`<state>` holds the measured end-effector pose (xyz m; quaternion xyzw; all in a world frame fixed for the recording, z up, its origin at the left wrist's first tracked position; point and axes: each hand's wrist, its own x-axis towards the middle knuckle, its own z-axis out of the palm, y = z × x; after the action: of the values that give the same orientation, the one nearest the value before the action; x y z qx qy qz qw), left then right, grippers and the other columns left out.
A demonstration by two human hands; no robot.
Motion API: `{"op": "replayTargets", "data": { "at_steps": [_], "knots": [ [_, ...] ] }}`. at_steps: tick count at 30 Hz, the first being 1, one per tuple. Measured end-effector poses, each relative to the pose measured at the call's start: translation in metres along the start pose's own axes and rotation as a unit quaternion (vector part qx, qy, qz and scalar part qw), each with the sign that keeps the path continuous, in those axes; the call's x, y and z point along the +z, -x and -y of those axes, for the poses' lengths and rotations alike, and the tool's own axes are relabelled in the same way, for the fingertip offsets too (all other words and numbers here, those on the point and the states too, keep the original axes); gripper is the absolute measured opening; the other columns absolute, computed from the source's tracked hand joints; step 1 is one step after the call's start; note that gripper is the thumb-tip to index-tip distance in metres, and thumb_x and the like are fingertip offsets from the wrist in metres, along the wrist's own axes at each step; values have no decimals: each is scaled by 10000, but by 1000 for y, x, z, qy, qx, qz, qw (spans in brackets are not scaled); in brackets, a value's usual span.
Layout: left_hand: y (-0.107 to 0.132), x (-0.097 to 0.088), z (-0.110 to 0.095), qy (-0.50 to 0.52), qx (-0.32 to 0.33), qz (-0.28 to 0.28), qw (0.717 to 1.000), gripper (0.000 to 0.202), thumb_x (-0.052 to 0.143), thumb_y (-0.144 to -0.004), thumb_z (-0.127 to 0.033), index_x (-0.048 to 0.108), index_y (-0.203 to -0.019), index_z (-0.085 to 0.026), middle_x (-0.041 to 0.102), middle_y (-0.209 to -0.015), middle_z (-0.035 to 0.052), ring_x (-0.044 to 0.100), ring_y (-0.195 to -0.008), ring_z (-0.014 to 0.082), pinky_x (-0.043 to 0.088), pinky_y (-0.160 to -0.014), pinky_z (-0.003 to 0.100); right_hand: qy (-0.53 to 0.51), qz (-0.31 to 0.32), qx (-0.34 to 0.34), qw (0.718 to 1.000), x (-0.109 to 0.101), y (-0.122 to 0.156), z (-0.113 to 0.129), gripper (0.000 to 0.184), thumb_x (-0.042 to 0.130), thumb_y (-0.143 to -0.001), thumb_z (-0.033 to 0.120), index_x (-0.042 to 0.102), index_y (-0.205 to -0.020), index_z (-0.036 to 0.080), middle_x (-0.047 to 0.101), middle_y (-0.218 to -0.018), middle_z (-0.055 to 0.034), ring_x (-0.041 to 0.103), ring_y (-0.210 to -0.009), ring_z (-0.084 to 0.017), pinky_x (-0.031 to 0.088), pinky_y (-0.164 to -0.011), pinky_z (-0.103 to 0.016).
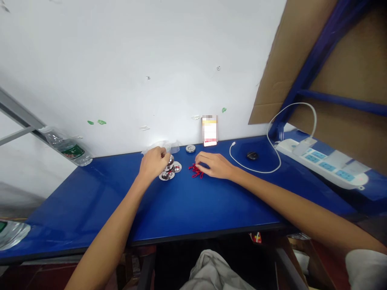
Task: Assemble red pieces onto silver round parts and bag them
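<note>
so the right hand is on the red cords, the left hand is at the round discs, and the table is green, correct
Not quite: the table is blue, not green, as the head view shows. The rest stands: the right hand rests on the red cords, and the left hand is at the round discs.

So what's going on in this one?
A person sits at a blue table with both arms stretched out. The left hand rests on a small cluster of round discs beside some clear plastic wrap. The right hand touches a bunch of red cords. A water bottle, power strip and white cable lie around.
</note>
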<state>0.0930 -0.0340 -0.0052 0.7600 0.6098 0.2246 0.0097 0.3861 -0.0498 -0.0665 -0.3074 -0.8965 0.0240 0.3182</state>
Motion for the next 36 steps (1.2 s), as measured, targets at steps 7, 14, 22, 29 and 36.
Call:
{"op": "replayTargets", "data": {
  "at_steps": [7,14,22,29,36],
  "knots": [
    [-4,4,12,-117,-45,113,986,247,579,-903,-398,661,-752,-220,758,-878,148,708,-858,348,411,-680,355,34,9,1,999,1,0,-4,126,555,-1086,235,679,-1068,230,761,-1133,-58,723,-973,-201,527,-774,-310],
    [-1,10,6,-72,7,23,997,227,545,-945,-328,620,-760,-220,744,-899,114,675,-806,287,400,-662,352,34,32,26,999,3,0,-8,136,579,-1081,261,706,-1123,233,750,-1163,-71,716,-1037,-223,563,-852,-341],
    [23,43,-30,93,190,48,976,212,529,-980,-222,539,-769,-230,638,-834,42,622,-857,235,456,-773,365,22,63,21,998,9,-1,-16,208,612,-1089,296,777,-1197,231,753,-1169,-105,697,-1111,-274,587,-962,-430],
    [28,46,-34,122,200,59,970,165,555,-996,-212,609,-841,-230,639,-883,52,616,-923,253,478,-807,389,20,59,38,997,13,-2,-21,133,669,-1064,255,773,-1147,246,742,-1085,-82,684,-1059,-260,571,-897,-393],
    [29,48,-36,127,209,71,967,143,557,-1001,-209,647,-891,-229,653,-902,51,621,-924,250,476,-807,389,-21,46,58,997,14,-1,-24,53,711,-1027,196,735,-1055,233,746,-1038,-59,685,-1014,-234,542,-873,-351]
  ]
}}
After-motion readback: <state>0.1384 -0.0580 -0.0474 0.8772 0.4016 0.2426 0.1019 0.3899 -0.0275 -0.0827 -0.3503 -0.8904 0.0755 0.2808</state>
